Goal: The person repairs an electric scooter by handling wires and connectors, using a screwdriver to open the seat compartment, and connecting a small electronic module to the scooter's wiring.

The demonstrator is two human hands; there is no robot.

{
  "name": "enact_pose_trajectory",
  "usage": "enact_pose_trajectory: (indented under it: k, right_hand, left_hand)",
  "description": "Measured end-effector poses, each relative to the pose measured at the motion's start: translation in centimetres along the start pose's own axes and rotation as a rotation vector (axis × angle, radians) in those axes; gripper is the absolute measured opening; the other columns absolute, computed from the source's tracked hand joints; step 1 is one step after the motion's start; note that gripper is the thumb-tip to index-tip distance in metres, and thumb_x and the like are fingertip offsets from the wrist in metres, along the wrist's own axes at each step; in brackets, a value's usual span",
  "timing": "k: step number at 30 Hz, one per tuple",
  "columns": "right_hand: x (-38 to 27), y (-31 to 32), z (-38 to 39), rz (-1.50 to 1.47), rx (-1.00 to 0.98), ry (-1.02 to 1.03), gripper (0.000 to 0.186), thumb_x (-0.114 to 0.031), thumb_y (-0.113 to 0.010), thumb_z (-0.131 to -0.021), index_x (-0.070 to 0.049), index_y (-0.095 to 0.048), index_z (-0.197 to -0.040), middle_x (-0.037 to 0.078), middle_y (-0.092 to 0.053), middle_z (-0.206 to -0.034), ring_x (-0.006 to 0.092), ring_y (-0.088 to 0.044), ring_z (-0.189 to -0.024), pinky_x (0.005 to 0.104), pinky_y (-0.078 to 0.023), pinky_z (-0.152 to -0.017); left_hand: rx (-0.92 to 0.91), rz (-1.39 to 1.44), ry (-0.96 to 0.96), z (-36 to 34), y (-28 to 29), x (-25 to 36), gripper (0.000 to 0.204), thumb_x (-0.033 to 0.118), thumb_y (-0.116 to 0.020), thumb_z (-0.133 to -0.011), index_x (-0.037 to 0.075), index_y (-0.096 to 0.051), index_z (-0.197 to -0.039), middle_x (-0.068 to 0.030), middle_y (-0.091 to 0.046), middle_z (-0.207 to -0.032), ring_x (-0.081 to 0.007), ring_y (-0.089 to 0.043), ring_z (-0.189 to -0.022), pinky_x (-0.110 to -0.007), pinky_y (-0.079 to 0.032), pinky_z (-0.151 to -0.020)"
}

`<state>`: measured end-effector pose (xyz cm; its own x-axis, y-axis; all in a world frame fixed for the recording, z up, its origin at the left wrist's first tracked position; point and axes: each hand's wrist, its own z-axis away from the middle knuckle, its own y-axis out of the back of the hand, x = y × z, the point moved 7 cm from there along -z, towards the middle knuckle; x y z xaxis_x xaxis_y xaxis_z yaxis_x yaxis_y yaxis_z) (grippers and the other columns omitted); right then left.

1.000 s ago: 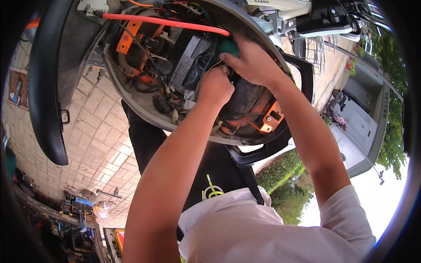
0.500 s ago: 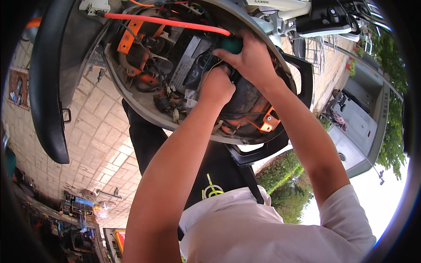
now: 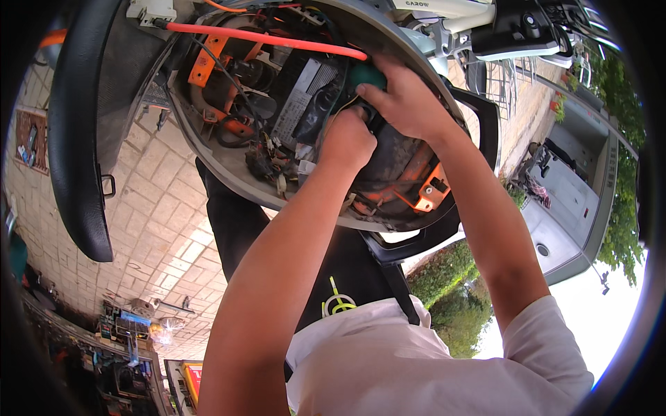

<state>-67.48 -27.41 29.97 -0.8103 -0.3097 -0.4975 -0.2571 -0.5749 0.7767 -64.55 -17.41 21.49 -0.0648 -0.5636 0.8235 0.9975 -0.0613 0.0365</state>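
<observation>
Both arms reach into the open body (image 3: 187,132) of a scooter-like vehicle. My right hand (image 3: 409,100) is curled round a green rounded thing (image 3: 368,75), its thumb lying on the near side and its fingertips hidden. Close to that thing ends a thick red hose or cable (image 3: 277,40). Just left of and below it, my left hand (image 3: 350,139) is closed in a fist; what its fingers hold is hidden. A dark part (image 3: 375,123) shows between the two hands. Left of them lies a finned, labelled metal box (image 3: 295,104) among loose wires (image 3: 267,163).
Orange brackets (image 3: 206,61) (image 3: 431,191) sit inside the bay. The black seat (image 3: 80,152) is tipped up at the left. A black grab rail (image 3: 485,132) stands at the right. Tools and boxes (image 3: 132,326) lie on the paving lower left; another white vehicle part (image 3: 451,17) is at the top.
My right hand has shifted slightly right, and its thumb has drawn back toward the green thing. My left hand stays closed in nearly the same spot. The view has moved a little.
</observation>
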Motion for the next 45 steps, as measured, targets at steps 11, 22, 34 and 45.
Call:
enact_pose_trajectory:
  k: [11,22,34,45]
  right_hand:
    - [1.5,-0.3,0.4,-0.202,-0.069,-0.289,0.054,-0.025,-0.071,-0.082,0.005,-0.054,-0.124,0.028,-0.064,-0.107,0.0400,-0.064,-0.099,0.0437,-0.051,-0.084]
    - [0.8,0.5,0.4,-0.041,-0.023,-0.187,0.049,-0.022,-0.070,-0.083,0.001,-0.057,-0.124,0.024,-0.066,-0.108,0.0390,-0.063,-0.103,0.0422,-0.049,-0.089]
    - [1.1,0.4,0.5,0.032,-0.159,-0.212,0.054,-0.023,-0.070,-0.084,0.004,-0.053,-0.127,0.029,-0.066,-0.098,0.0413,-0.064,-0.097,0.0434,-0.049,-0.085]
    - [1.2,-0.1,0.8,-0.109,0.022,-0.269,0.053,-0.022,-0.077,-0.078,0.004,-0.058,-0.120,0.024,-0.066,-0.102,0.0345,-0.065,-0.091,0.0390,-0.050,-0.086]
  left_hand:
    - [-0.036,-0.014,0.018,0.2,-0.4,-0.1,0.007,0.002,-0.058,-0.075,0.001,-0.062,-0.082,-0.0227,-0.065,-0.085,-0.0423,-0.063,-0.088,-0.049,-0.050,-0.074]
    - [-0.022,0.029,0.037,0.2,0.1,0.3,0.013,0.001,-0.057,-0.073,0.000,-0.063,-0.084,-0.0237,-0.066,-0.085,-0.0432,-0.063,-0.088,-0.048,-0.050,-0.076]
    - [-0.115,-0.111,0.020,0.8,-0.5,1.2,0.020,0.010,-0.057,-0.079,0.002,-0.067,-0.095,-0.0210,-0.068,-0.091,-0.0401,-0.065,-0.089,-0.047,-0.052,-0.081]
    - [-0.219,-0.266,-0.201,8.3,0.9,6.8,0.031,0.015,-0.058,-0.088,-0.007,-0.060,-0.109,-0.0315,-0.050,-0.129,-0.0429,-0.055,-0.113,-0.048,-0.043,-0.100]
